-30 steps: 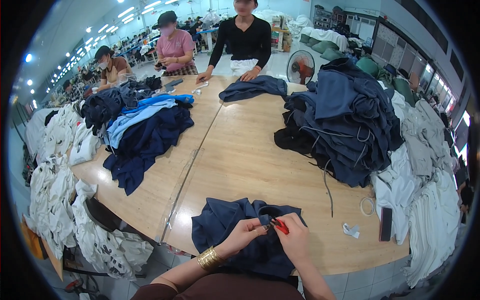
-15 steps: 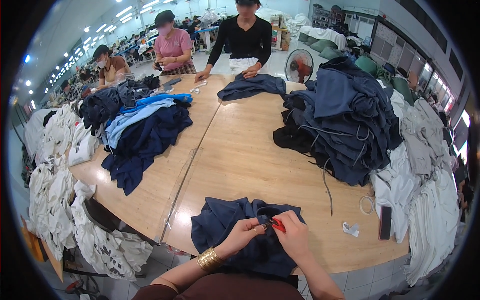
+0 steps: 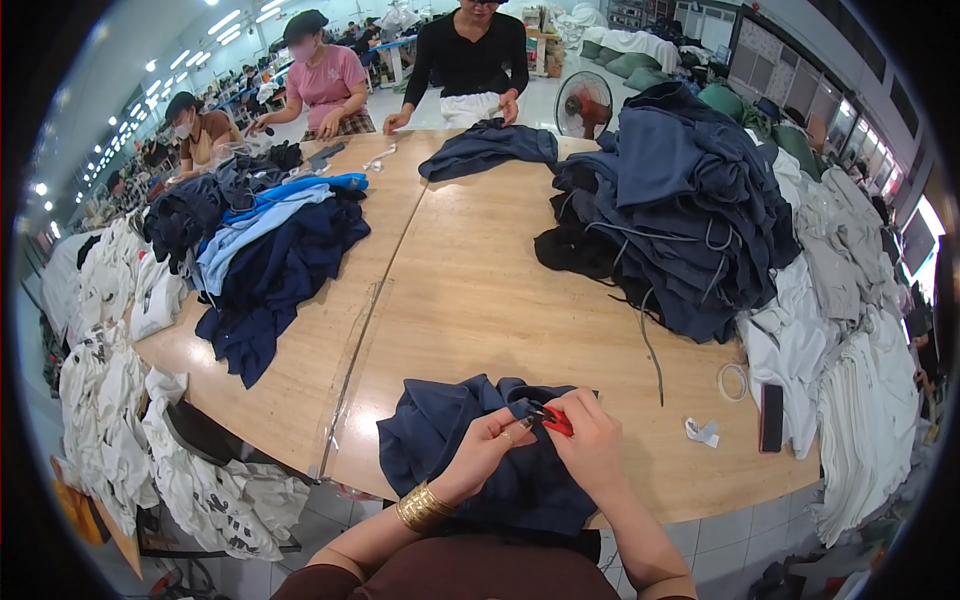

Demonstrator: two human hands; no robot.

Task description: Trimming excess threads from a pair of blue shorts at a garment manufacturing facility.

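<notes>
At the near edge of the table lies a dark navy garment, bunched up and partly hanging toward my lap. My left hand, below a wide gold bracelet, pinches a raised edge of this cloth. Closed around red-handled thread snips is my right hand. The dark tips of the snips meet the cloth edge right beside my left fingertips. Whether the blades are apart is too small to tell.
A tall pile of navy garments with loose cords stands at the right. Blue and navy clothes lie at the left. A phone, a tape roll and a white scrap rest at right. Several people stand across the table.
The view has shifted slightly, so the far table sits higher. My hands stay at the cloth edge with the snips. Across the table, the person in pink has lowered and spread their hands.
</notes>
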